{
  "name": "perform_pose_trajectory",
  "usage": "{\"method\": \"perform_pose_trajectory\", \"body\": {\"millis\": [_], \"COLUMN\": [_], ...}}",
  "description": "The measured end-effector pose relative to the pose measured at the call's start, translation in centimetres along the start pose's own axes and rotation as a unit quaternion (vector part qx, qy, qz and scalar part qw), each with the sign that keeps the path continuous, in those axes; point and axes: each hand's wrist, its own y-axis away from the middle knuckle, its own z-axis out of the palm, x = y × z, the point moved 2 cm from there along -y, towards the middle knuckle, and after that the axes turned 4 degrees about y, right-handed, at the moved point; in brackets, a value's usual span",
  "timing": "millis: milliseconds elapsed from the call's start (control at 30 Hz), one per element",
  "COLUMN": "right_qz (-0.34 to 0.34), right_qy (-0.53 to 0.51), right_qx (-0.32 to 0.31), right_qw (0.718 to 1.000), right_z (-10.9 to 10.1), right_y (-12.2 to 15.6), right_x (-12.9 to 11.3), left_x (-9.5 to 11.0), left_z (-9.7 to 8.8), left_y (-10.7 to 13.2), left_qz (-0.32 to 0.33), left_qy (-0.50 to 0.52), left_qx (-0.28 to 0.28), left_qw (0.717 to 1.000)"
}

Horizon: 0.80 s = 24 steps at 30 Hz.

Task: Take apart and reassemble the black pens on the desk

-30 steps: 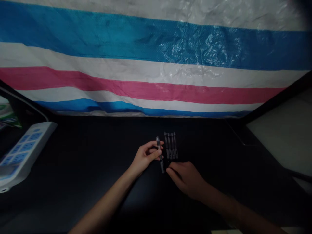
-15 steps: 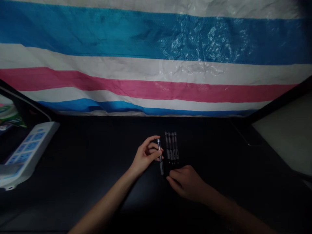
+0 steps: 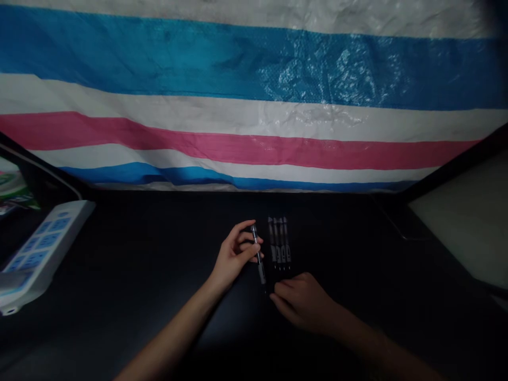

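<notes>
My left hand [image 3: 236, 254] pinches a pen [image 3: 261, 272] between the thumb and fingers, the index finger at its top end. The pen has a clear barrel and a greyish grip section, and it slants with its lower end toward my right hand [image 3: 301, 299]. That hand is closed, thumb against the curled fingers, just right of the pen's lower end; whatever it may hold is hidden. Beyond it, several similar pens [image 3: 281, 254] lie side by side in a row on the black table [image 3: 159, 280], apart from both hands.
On the left lies a white power strip [image 3: 47, 243] with blue socket faces, a cable behind it. A striped plastic sheet [image 3: 254, 116] hangs along the table's back. At the far left is a green and white package [image 3: 16, 188], partly cut off.
My left hand and the pen have shifted slightly left, and the pen slants a little more. My right hand stays closed in almost the same place. The row of pens is unchanged.
</notes>
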Motion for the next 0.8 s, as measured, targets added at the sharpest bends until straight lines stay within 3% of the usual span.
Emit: {"method": "perform_pose_trajectory", "body": {"millis": [800], "right_qz": [-0.011], "right_qy": [0.011], "right_qx": [-0.009], "right_qw": [1.0], "right_z": [0.15], "right_y": [0.14], "right_x": [-0.28], "left_x": [0.04], "left_z": [-0.39], "left_y": [-0.89], "left_qz": [0.049], "left_qy": [-0.031], "left_qx": [0.031], "left_qw": [0.998]}}
